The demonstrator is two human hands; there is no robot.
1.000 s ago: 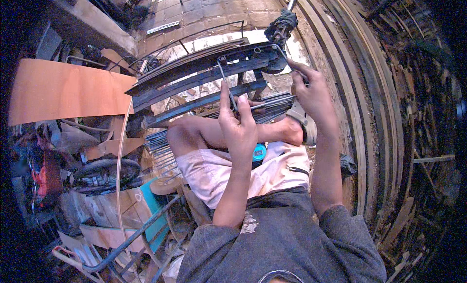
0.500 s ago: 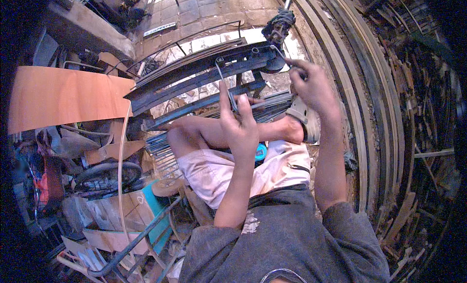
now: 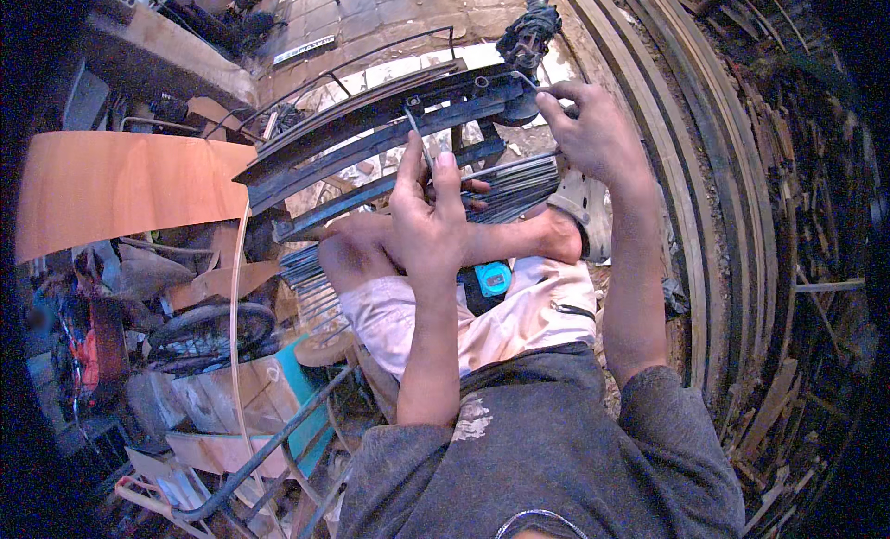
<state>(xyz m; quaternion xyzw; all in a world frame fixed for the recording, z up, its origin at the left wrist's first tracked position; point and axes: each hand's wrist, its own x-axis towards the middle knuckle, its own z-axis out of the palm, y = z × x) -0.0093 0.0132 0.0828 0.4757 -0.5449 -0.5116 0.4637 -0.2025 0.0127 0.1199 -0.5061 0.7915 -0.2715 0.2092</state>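
Observation:
My left hand point(image 3: 426, 201) is closed around a thin metal rod point(image 3: 415, 124) that rises to a small fitting on a dark steel bar jig point(image 3: 343, 131). A rod also runs rightward from that hand over a bundle of thin rods point(image 3: 505, 191); whether it is the same piece is unclear. My right hand point(image 3: 589, 131) has thumb and finger pinched on a short bent rod point(image 3: 526, 80) at the jig's right end, below a dark wrapped joint point(image 3: 527, 40). A turquoise tape measure point(image 3: 493, 278) rests in my lap.
An orange wooden sheet point(image 3: 130, 191) lies left. Below it are a black wheel point(image 3: 209, 340), boards and a tubular metal frame point(image 3: 269, 446). Long timber lengths point(image 3: 709, 242) line the right side. A concrete ledge point(image 3: 167, 52) stands at upper left.
My right hand has moved upward, toward the jig's end. My left hand has shifted left and slightly up, the rod in it moving along.

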